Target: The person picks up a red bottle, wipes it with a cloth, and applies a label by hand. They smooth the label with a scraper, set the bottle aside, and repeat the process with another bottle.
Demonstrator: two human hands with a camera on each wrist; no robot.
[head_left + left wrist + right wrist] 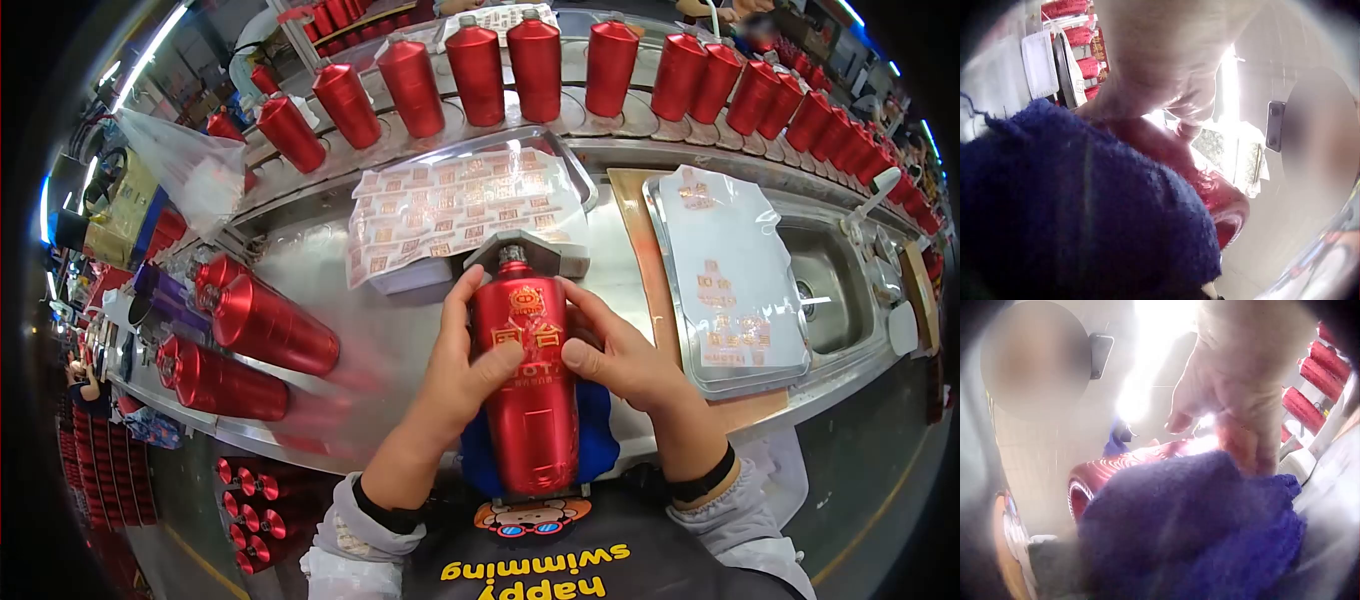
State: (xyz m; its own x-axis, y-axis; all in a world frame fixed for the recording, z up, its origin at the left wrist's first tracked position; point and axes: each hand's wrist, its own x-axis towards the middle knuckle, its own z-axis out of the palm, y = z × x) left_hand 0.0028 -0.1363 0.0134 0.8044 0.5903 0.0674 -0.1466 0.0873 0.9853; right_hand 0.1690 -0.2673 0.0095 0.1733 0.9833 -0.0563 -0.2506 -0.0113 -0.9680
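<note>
A red bottle (530,425) with gold lettering lies on its back in front of the person, its neck pointing away toward a grey angled block (572,258). The left hand (468,350) holds its left side, thumb across the front near the lettering. From the right side the right hand (622,352) grips it too, thumb beside the characters. A blue cloth (597,432) shows beneath the bottle. In the left wrist view the cloth (1085,206) covers much of the bottle (1219,194); in the right wrist view the bottle's ridged base (1079,497) sticks out past the cloth (1191,531).
Several red bottles (533,70) stand on a conveyor behind the bench. Others (272,322) lie at the left. A tray (585,175) with printed sheets (460,205) is ahead; another tray (655,215) with a sheet (735,270) sits beside the sink (850,290).
</note>
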